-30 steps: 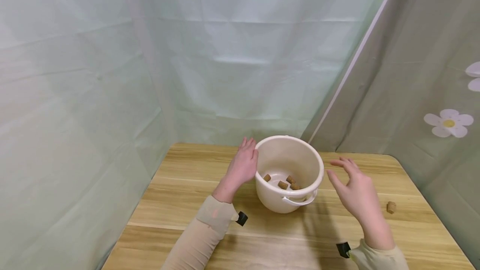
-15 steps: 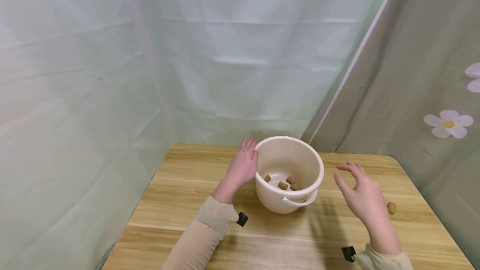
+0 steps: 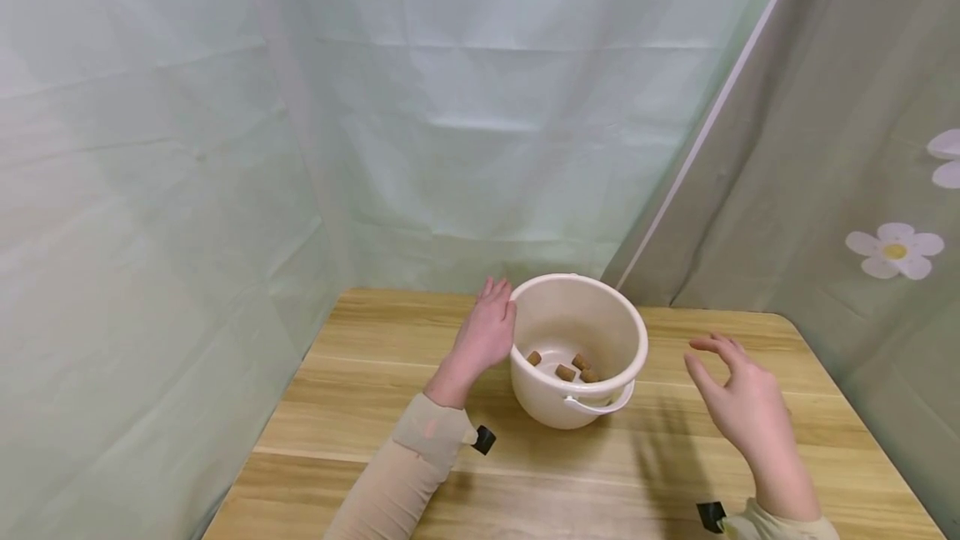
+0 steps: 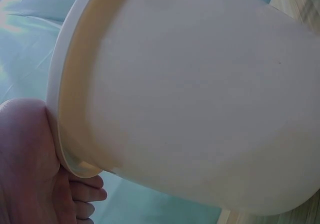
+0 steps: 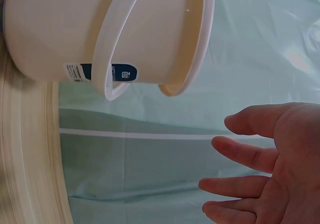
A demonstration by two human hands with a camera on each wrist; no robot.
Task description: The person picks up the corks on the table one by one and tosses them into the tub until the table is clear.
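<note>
A cream plastic bucket (image 3: 558,403) with a white handle (image 3: 603,408) stands upright on the wooden table, several corks (image 3: 566,373) lying on its floor. My left hand (image 3: 487,332) holds the bucket's left rim, with the thumb at the rim and the other fingers against the outside; in the left wrist view the bucket wall fills most of the picture. To the right of the bucket, my right hand (image 3: 746,402) hovers above the table. Its thumb and fingers are apart and relaxed, with nothing between them, as the right wrist view (image 5: 260,169) confirms.
The wooden table (image 3: 360,407) has curtains behind it and at both sides. A grey curtain (image 3: 787,173) with white flowers hangs at the right. A dark label (image 5: 125,72) is on the bucket's side.
My right hand has moved right and slightly nearer, away from the bucket. A loose cork on the right of the table has become hidden behind it. The left hand and bucket stay put.
</note>
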